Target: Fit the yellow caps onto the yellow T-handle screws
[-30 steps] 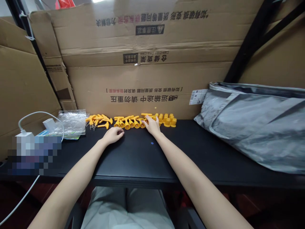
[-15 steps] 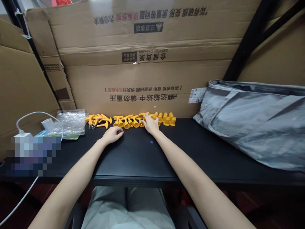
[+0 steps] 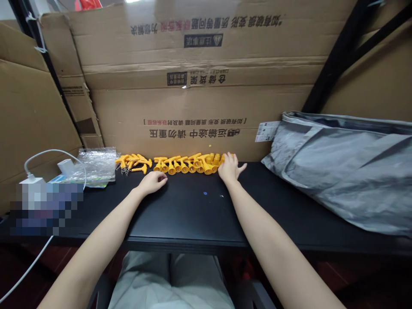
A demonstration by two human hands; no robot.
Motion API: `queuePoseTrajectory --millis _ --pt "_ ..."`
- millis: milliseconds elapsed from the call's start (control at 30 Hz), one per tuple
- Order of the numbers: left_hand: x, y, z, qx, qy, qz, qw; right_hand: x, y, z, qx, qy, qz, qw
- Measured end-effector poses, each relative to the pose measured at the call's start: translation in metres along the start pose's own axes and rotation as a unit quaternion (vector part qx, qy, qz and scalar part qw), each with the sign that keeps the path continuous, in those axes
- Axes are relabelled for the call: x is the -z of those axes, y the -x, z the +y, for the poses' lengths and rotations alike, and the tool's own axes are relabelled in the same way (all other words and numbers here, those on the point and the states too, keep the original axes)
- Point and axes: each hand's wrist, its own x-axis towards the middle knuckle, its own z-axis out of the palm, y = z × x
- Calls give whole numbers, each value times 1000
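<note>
My left hand rests on the black table, its fingers loosely curled, with a gap at the thumb and nothing seen in it. Just behind it stretches a row of yellow corkscrews, T-shaped handles with bell-shaped cups, the cup mouths facing me. At the row's right end, my right hand reaches over a group of yellow cups, its little finger stretched out to the right. The hand covers several of these cups, and its fingertips are partly hidden. To the left lies a pile of yellow corkscrew handles with metal spirals.
A grey fabric bag fills the right of the table. On the left are clear plastic packaging, a white charger with a cable, and a blurred-out item. Cardboard stands along the back.
My right hand has moved right from the corkscrew row to the cups at its end, uncovering the corkscrews there. My left hand stays in place. The view has shifted slightly.
</note>
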Motion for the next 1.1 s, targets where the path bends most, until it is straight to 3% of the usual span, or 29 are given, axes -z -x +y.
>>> queuePoseTrajectory --millis 100,333,500,633,733,867,1100 --pt "0 0 0 3 3 -2 1000 6 1 5 -4 48 -62 997" --pt "2 1 -1 1 9 4 1000 36 -5 -21 -22 117 -191 974" --pt "2 1 -3 10 7 6 1000 49 -1 -25 23 76 -284 956" --pt "3 -2 -9 32 -15 33 999 48 19 -38 111 -59 -406 905" --pt "6 -4 -20 87 -59 110 988 38 38 -56 168 -161 -376 897" --pt "12 -2 -42 205 -106 185 955 25 54 -75 220 -213 -313 899" --pt "9 3 -62 279 -89 135 947 29 57 -78 234 -182 -330 896"
